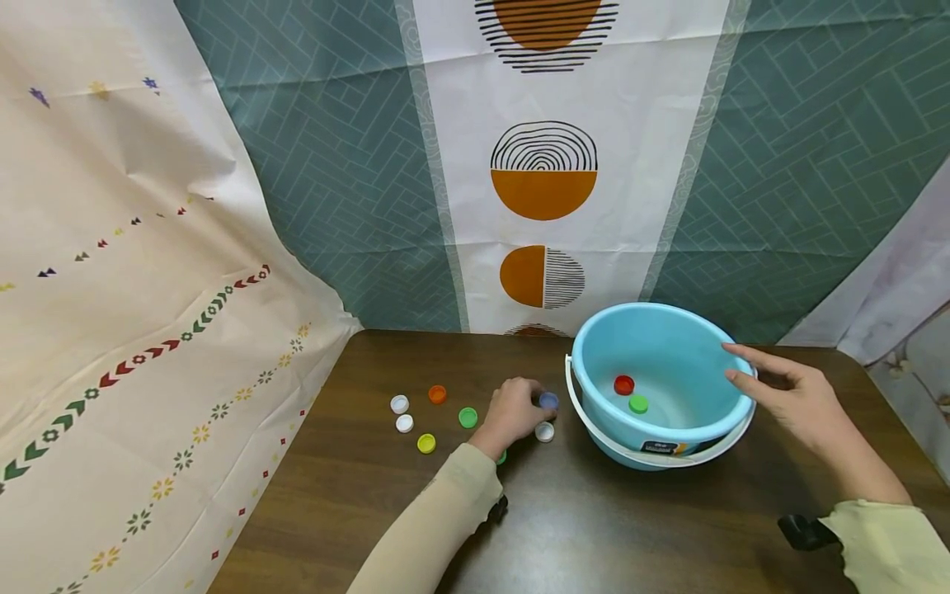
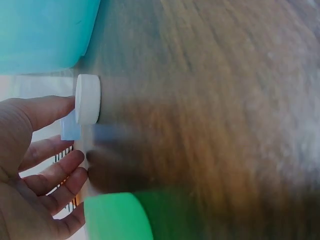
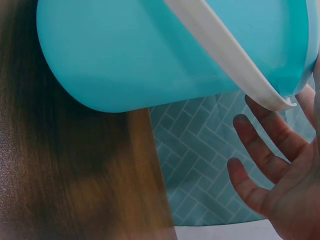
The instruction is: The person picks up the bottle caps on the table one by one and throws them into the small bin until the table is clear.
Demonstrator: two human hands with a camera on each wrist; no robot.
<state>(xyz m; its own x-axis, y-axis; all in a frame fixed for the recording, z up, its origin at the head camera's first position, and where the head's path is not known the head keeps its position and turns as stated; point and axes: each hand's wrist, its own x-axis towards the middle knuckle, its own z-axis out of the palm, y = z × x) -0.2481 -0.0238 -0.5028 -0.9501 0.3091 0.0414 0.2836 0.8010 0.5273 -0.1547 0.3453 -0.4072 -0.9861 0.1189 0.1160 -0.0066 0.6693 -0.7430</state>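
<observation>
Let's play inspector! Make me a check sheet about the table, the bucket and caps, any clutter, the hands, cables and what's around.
Surface: brown wood-look table.
Job's things: light-blue bucket, white handle lowered; red cap and green cap inside. Outside: orange cap, yellow cap, blue cap, three white caps, two green caps, one partly hidden.
Clutter: nothing seen.
Hands: left hand pinches the blue cap; right hand is at the bucket's rim, grip unclear.
Cables: nothing seen.
Surroundings: geometric-patterned cloth behind, cream patterned cloth at left.
</observation>
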